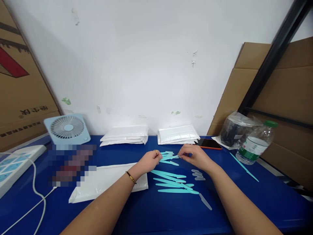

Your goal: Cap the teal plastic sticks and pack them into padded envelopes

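Several turquoise eyebrow razors (168, 186) lie fanned on the blue table. My left hand (148, 160) is closed in a pinch on the handle end of a turquoise razor, above a second small group of razors (171, 162). Opposite it, my right hand (194, 156) pinches at the razor's other end, where a pale translucent piece shows between the fingertips. Loose translucent blade caps (198, 175) lie below my right hand. Another translucent cap (205, 201) touches the tip of the nearest razor. A white padded envelope (110, 179) lies partly under my left forearm.
Two stacks of padded envelopes (124, 134) rest against the wall. A phone (207, 143), a bagged dark item (231, 130), a bottle (255, 145) and a lone razor (244, 167) are on the right. Left are a fan (68, 128), a power strip (17, 166) and cables.
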`<action>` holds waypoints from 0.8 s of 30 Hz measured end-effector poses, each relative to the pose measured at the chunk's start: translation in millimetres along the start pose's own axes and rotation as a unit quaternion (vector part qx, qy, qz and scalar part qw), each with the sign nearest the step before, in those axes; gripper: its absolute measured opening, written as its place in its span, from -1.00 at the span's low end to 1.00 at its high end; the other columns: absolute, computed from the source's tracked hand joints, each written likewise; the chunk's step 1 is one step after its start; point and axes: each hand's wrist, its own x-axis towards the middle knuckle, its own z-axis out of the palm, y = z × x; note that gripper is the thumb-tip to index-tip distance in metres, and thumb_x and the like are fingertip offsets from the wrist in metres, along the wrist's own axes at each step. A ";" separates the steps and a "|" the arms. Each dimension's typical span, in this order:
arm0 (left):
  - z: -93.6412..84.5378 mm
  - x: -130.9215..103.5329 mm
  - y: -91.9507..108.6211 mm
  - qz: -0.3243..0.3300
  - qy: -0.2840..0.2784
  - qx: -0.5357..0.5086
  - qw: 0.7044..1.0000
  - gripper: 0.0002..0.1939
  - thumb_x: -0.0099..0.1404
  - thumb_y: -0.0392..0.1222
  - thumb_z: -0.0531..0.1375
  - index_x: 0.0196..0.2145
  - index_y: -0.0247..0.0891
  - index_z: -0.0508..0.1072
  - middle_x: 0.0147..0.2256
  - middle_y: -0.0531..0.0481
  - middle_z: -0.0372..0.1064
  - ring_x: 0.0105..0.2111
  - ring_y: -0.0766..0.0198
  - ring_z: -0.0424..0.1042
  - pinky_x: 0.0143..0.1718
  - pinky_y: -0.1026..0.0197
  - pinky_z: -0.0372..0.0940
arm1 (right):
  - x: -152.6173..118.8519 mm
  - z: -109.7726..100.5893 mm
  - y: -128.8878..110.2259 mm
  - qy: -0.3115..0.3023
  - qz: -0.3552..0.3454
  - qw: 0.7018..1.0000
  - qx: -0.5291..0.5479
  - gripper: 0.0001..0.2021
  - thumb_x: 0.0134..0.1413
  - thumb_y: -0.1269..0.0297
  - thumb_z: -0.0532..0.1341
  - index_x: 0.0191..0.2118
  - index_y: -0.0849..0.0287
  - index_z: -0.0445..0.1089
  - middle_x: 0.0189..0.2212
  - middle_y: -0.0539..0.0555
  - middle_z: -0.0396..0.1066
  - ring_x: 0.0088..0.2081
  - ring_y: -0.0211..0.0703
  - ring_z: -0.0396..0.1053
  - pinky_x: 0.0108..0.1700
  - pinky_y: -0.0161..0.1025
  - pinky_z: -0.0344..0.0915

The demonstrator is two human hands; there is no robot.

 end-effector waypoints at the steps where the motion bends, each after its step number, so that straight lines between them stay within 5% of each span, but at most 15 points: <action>1: 0.1 -0.1 0.8 -0.002 -0.003 -0.002 1.000 -0.67 0.25 0.04 -0.06 -0.42 -0.26 0.28 -0.52 0.09 0.26 -0.51 0.35 0.22 -0.49 0.31 0.11 | 0.8 2.7 -3.1 -0.003 -0.008 1.000 0.009 -0.83 0.09 0.25 0.12 -0.37 0.11 0.45 -0.39 0.08 0.42 -0.37 -0.20 0.35 -0.35 -0.29 0.26; 6: 1.8 0.5 1.7 0.014 0.001 0.039 0.999 -0.67 0.29 0.00 -0.09 -0.35 -0.26 0.33 -0.48 0.05 0.31 -0.48 0.32 0.27 -0.45 0.28 0.15 | -0.1 0.6 -3.1 -0.024 0.000 0.999 0.048 -0.83 0.05 0.26 0.15 -0.26 0.13 0.46 -0.31 0.09 0.44 -0.34 -0.20 0.38 -0.34 -0.30 0.30; 11: 1.7 -2.3 3.3 0.053 0.090 0.173 0.979 -0.78 0.22 -0.13 0.06 -0.18 -0.16 0.37 -0.17 -0.02 0.32 -0.15 0.18 0.29 -0.15 0.17 0.15 | -19.7 -32.8 38.3 -0.044 0.146 0.986 -0.063 -0.83 -0.07 0.39 0.16 -0.34 0.13 0.47 -0.34 0.06 0.45 -0.31 -0.14 0.38 -0.26 -0.26 0.28; 17: 5.0 -10.5 14.0 0.114 -0.083 0.170 0.975 -0.82 0.09 -0.05 0.21 -0.36 -0.15 0.46 -0.32 0.05 0.38 -0.30 0.26 0.33 -0.31 0.29 0.15 | -33.7 -34.1 70.1 -0.159 0.283 0.941 -0.097 -0.86 -0.28 0.38 0.28 -0.43 0.15 0.44 -0.41 0.05 0.43 -0.40 -0.15 0.36 -0.43 -0.32 0.21; 24: 7.2 -8.8 10.5 0.047 -0.053 0.113 0.991 -0.83 0.20 -0.08 0.07 -0.39 -0.20 0.37 -0.43 0.07 0.36 -0.45 0.31 0.29 -0.47 0.30 0.08 | -21.1 -24.0 47.3 -0.096 0.233 0.968 -0.007 -0.87 -0.07 0.24 0.19 -0.40 0.18 0.36 -0.56 0.00 0.35 -0.55 -0.27 0.28 -0.51 -0.35 0.16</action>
